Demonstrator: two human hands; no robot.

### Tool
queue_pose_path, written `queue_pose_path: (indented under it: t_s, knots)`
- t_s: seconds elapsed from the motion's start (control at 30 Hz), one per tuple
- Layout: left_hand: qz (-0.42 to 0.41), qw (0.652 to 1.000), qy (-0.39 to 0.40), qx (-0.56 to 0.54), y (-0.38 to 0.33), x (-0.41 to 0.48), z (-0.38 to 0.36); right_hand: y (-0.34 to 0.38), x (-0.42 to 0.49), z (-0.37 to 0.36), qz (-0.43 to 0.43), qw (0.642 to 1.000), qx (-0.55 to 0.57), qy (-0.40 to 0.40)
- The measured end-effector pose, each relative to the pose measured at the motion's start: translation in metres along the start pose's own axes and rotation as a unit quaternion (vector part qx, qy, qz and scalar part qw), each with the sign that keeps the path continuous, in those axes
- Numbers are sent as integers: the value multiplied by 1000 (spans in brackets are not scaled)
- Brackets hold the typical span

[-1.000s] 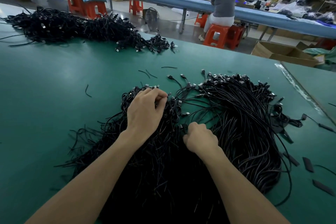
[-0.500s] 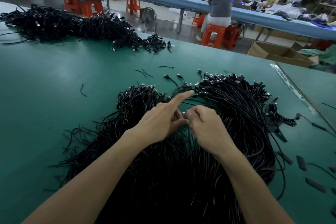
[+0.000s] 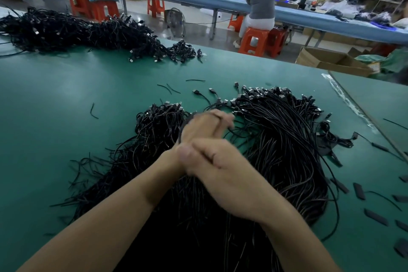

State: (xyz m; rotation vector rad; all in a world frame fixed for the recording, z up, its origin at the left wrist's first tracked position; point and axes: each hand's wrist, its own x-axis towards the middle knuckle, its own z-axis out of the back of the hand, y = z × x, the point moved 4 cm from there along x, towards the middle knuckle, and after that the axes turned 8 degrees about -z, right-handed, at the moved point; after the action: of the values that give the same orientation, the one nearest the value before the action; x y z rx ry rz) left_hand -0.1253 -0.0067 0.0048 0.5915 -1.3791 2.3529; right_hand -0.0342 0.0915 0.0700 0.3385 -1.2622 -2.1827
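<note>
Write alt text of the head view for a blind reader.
The left hand and right hand meet, motion-blurred, above a big heap of black cables on a green table. A second cable heap lies farther back.

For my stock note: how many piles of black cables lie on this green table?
2: near pile, front centre; far pile, back left. Others may lie out of view.

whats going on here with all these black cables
A person works over a big pile of black cables on a green table. Both hands meet above it, the right hand lying over the wrist of the left hand. A cable seems to curve round the left hand, but blur hides any grip. Another cable heap lies at the far left.
</note>
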Motion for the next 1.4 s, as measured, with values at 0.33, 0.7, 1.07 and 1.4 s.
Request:
queue_pose_path:
  t_s: [0.33, 0.7, 1.07, 1.4]
  knots:
    - [-107, 960, -249, 74, -50, -2, 81, -76, -17, 87, -258, 910, -235, -226]
    - [-62, 985, 86, 137, -57, -12, 30, -48, -3, 72, -73, 957, -32, -279]
    - [108, 713, 360, -592, -99, -41, 34, -61, 7, 65, -65, 980, 75, -172]
    - [134, 820, 79, -551, -75, -29, 36, -75, 1, 60, -116, 972, -34, -200]
